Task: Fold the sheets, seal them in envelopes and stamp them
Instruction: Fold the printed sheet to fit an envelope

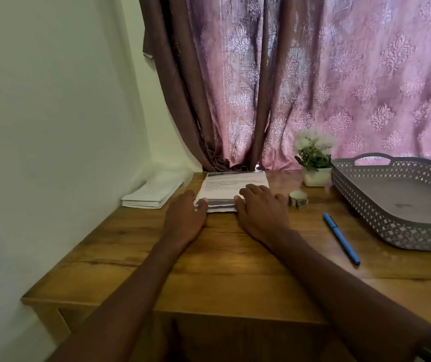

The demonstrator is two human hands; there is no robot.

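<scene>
Folding barely begun: left hand (187,212) and right hand (260,205) press flat on the sheets (232,185), envelopes (154,193) untouched, nothing sealed.

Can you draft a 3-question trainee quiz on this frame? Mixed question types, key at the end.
1. True or false: the blue pen lies inside the grey basket.
2. Which thing stands between the printed sheets and the basket?
A. tape roll
B. envelope stack
C. flower pot
3. Fill in: the left hand and right hand both rest on the near edge of the ____.

Key
1. False: the pen lies on the table, beside the basket.
2. A
3. printed sheets
</scene>
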